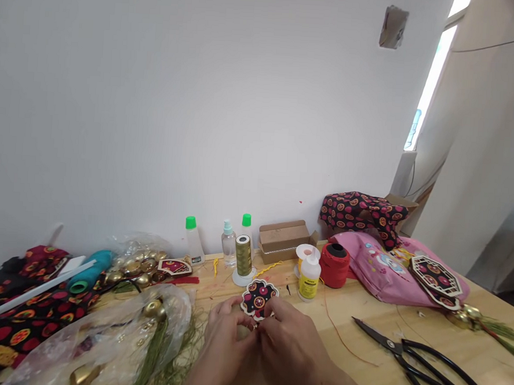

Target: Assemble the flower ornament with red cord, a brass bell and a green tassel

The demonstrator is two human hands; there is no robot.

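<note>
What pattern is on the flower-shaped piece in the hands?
The flower-shaped piece is black with red-and-orange circles and a pale border; head view.

No legible text anywhere, yellow label on glue bottle (pixel 309 280) — print too small to read

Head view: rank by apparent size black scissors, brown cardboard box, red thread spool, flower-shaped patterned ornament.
1. black scissors
2. brown cardboard box
3. red thread spool and flower-shaped patterned ornament: alike; the ornament sits nearer the camera, so unranked.
</note>
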